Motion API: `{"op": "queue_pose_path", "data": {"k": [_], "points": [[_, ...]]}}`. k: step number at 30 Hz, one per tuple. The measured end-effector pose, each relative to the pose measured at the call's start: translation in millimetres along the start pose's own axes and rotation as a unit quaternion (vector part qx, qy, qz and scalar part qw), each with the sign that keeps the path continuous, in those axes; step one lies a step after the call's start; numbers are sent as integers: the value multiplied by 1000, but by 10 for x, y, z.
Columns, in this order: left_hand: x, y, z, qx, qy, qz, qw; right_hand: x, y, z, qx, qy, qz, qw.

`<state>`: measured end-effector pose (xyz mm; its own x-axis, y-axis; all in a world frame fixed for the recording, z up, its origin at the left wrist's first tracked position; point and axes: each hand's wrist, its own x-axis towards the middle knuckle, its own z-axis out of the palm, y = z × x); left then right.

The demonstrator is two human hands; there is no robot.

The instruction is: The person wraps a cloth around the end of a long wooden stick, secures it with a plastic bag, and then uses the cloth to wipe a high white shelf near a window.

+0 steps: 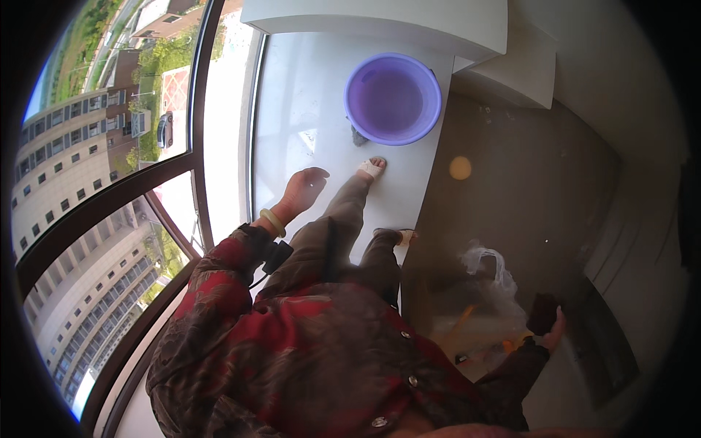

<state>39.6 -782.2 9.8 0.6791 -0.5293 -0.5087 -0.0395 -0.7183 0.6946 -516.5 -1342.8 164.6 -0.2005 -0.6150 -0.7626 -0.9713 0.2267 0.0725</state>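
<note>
My left hand (306, 189), with a pale bangle (273, 222) at the wrist, hangs over the white ledge (296, 115) beside my leg. Its fingers are loosely bent and nothing shows in it. Out to the lower right, my right hand (556, 332) grips a dark maroon block (542, 313); whether it is a sponge or a folded cloth is not clear. A purple plastic basin (393, 139) stands on the ledge in front of my feet, with what looks like cloudy water inside. Partly under its near rim lies a grey rag (359, 137).
Along the left runs a dark-framed window (198, 109) with buildings outside. The ledge ends at an edge on the right, above a lower brownish floor (509, 180). A clear plastic bag (501, 274) and orange items (510, 345) lie that side. A white cabinet (378, 24) stands beyond the basin.
</note>
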Motion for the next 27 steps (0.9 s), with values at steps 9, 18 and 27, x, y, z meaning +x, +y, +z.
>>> {"op": "queue_pose_path", "data": {"k": [9, 18, 27], "points": [[310, 278, -5, -125, -20, -66, 990, -493, -2383, 1563, 532, -308, -158, 772], [816, 1284, 30, -361, -2, -92, 928, -1259, -4617, 1748, 469, -336, -305, 758], [1542, 2028, 744, -534, -229, -38, 813, -1206, -5061, 1578, 274, -499, -335, 751]]}}
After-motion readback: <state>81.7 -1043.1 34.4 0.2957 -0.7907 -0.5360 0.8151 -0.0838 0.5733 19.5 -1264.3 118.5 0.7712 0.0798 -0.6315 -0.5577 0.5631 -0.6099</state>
